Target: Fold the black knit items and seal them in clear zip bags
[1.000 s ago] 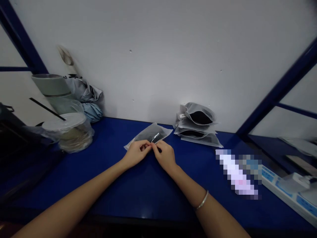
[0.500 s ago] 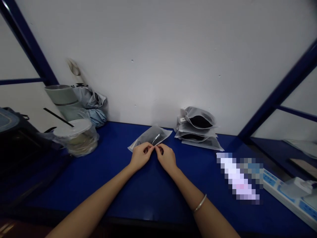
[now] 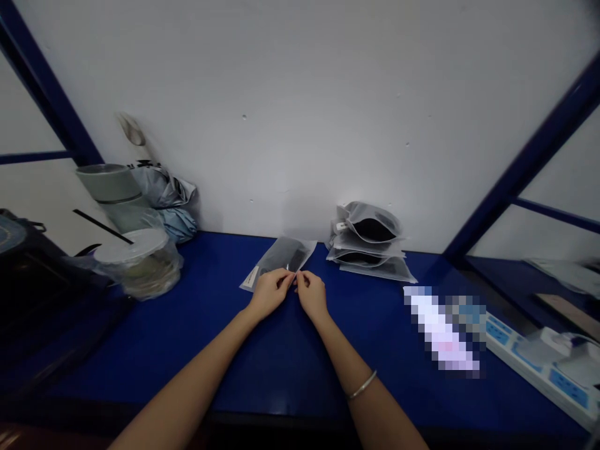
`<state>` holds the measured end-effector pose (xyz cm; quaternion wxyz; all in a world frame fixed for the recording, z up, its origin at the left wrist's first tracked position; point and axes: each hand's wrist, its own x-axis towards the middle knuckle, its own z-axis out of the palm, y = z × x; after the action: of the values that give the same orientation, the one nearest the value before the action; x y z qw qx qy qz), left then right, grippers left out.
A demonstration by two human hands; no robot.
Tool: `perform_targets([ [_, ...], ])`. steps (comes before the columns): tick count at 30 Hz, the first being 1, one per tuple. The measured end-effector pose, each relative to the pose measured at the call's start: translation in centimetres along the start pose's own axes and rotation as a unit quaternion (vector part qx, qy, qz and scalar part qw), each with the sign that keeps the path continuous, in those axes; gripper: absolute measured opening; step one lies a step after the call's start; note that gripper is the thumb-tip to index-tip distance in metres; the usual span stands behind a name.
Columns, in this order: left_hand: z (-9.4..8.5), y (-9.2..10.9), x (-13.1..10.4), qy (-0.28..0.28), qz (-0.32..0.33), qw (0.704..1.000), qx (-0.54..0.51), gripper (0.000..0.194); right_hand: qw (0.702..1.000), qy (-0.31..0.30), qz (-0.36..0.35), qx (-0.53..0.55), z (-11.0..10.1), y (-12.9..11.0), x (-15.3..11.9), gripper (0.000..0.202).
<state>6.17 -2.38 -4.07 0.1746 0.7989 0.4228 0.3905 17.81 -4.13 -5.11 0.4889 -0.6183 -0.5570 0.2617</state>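
Note:
A frosted plastic zip bag [image 3: 281, 254] with something dark inside and a white label at its left end lies on the blue table, in front of my hands. My left hand [image 3: 270, 292] is closed in a pinch on the bag's near edge. Right beside it, my right hand [image 3: 312, 292] also pinches at that edge, close to the corner; its fingertips partly hide the spot they hold. To the right is a pile of similar frosted bags [image 3: 370, 253] with dark contents, the upper ones gaping.
At left stand a lidded cup [image 3: 150, 265] with a black straw in a plastic bag, a grey-green tumbler [image 3: 112, 190], a folded umbrella [image 3: 178, 224] and a dark bag [image 3: 37, 275]. A blurred-out item [image 3: 440, 331] and a power strip [image 3: 539, 369] lie at right. A white wall [image 3: 300, 94] rises behind.
My right hand's fingertips have drawn slightly apart from my left's. The zip bag has turned a little and its white label shows more. The whole view has shifted slightly.

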Motion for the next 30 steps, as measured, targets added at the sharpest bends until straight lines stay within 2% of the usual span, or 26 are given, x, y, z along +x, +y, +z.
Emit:
perform_targets([
  [2,-0.2,-0.2,-0.1,-0.010,0.020,1.000,0.002,0.021,0.999,-0.011,0.005,0.045,0.1,0.0,0.0,0.026],
  [11,0.5,-0.6,-0.5,0.023,0.050,0.998,0.027,0.019,0.981,-0.037,0.049,0.184,0.5,0.5,0.2,0.022],
  [30,1.0,-1.0,-0.7,0.078,0.066,0.995,0.021,0.018,0.971,-0.071,0.053,0.223,0.3,0.4,0.5,0.011],
])
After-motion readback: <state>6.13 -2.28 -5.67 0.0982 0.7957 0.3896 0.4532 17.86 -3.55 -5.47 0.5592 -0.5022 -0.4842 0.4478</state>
